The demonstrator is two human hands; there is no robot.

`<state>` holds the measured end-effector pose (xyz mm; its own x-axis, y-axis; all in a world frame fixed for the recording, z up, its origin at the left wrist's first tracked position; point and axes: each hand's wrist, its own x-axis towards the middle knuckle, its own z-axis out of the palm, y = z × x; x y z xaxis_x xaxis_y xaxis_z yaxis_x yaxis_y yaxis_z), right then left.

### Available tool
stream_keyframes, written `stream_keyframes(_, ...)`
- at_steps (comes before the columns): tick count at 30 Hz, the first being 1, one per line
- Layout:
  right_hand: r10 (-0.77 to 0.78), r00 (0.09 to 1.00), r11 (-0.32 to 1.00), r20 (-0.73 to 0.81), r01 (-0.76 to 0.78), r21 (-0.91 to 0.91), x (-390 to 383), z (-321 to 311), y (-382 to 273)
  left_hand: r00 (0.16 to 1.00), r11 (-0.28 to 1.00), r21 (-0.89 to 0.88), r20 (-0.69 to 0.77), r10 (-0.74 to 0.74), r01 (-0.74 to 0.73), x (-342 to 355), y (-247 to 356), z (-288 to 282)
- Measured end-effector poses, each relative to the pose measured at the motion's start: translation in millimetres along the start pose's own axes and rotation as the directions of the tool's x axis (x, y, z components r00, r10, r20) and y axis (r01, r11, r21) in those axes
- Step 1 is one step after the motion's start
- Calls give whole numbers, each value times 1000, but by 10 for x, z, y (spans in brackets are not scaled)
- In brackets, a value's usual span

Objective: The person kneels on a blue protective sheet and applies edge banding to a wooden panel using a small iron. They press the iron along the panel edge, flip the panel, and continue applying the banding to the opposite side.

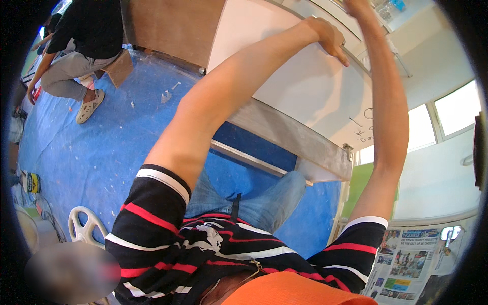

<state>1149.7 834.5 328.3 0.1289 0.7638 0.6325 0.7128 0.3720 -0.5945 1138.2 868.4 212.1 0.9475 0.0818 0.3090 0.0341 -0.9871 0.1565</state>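
Observation:
My left hand (328, 36) is at the far edge of a large white panel (290, 71), bent over that edge. One digit stretches along the panel's near face, and the other fingers are mostly hidden. My right arm reaches up past the panel's right side. Only part of my right hand (357, 7) shows at the picture's upper rim, so its fingers and anything in them are out of sight. Dark handwritten marks are on the panel's right end. Below the panel runs a worn grey board (290, 129), with a small metal hinge-like fitting (347, 148) at its right end.
Blue sheeting (152, 117) covers the floor. Another person (86, 46) sits low at the far left. A brown wooden board (170, 30) stands behind. Newspaper sheets (406, 259) hang at the lower right. A white plastic chair (87, 223) and a can (33, 183) are at left.

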Motion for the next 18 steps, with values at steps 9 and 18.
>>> stream_keyframes(9,81,995,997,59,-81,-12,-2,279,131,998,1000,-14,68,-16,17,136,-38,79)
stream_keyframes(18,18,992,985,127,-40,170,162,565,135,994,997,-78,107,-17,25,-16,-37,-31)
